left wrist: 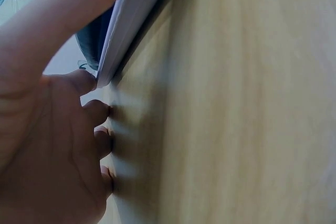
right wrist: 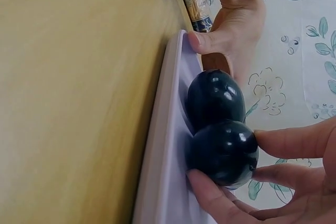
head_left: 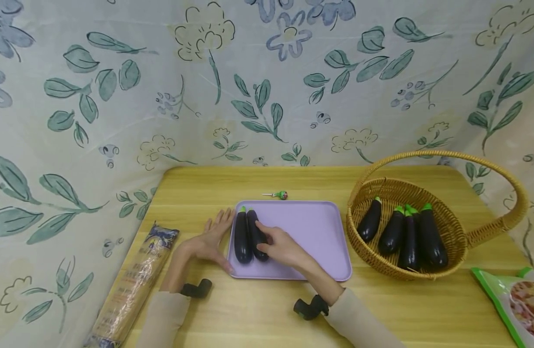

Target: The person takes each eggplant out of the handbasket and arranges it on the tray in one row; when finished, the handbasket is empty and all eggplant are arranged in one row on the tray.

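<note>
Two dark purple eggplants with green stems lie side by side at the left end of a lilac tray (head_left: 302,241). My right hand (head_left: 281,245) grips the inner eggplant (head_left: 256,236) between thumb and fingers; in the right wrist view this eggplant (right wrist: 223,153) sits against the other one (right wrist: 215,100). The outer eggplant (head_left: 242,237) is along the tray's left rim. With fingers spread, my left hand (head_left: 208,241) rests at that left edge, its thumb at the near corner. In the left wrist view its fingertips (left wrist: 98,113) touch the table beside the tray.
Right of the tray stands a wicker basket (head_left: 367,258) with a tall handle, holding several eggplants (head_left: 429,237). A lollipop (head_left: 281,195) lies behind the tray. A long package of noodles (head_left: 134,285) is at the left, and a green-edged food bag (head_left: 516,304) at the right.
</note>
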`<move>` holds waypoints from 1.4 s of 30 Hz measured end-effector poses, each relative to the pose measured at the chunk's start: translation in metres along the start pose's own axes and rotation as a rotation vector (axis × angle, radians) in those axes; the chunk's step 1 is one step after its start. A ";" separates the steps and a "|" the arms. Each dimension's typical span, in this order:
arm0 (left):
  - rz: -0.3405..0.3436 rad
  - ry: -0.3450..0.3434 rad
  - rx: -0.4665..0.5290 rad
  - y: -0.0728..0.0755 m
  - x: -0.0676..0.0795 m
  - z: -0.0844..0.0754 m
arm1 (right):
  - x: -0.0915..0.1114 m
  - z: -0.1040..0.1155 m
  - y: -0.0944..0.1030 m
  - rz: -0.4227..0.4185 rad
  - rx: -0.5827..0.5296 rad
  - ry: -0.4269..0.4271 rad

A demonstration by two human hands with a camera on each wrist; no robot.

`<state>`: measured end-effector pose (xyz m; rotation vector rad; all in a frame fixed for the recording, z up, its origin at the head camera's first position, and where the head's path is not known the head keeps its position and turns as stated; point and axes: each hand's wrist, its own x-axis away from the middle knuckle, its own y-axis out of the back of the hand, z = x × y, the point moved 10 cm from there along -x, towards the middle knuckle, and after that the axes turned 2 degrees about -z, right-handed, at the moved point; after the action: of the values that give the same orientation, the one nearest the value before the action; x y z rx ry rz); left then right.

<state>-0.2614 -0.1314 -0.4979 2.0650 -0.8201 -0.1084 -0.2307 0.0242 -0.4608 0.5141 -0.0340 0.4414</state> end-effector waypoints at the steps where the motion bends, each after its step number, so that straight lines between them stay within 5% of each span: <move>1: 0.001 0.000 -0.001 0.000 0.000 0.000 | 0.000 0.000 0.000 -0.003 0.002 0.001; 42: -0.007 -0.004 -0.004 -0.001 0.000 0.000 | 0.002 -0.009 0.003 -0.040 0.018 -0.025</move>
<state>-0.2611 -0.1310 -0.4984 2.0648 -0.8152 -0.1181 -0.2304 0.0315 -0.4666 0.5370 -0.0436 0.3966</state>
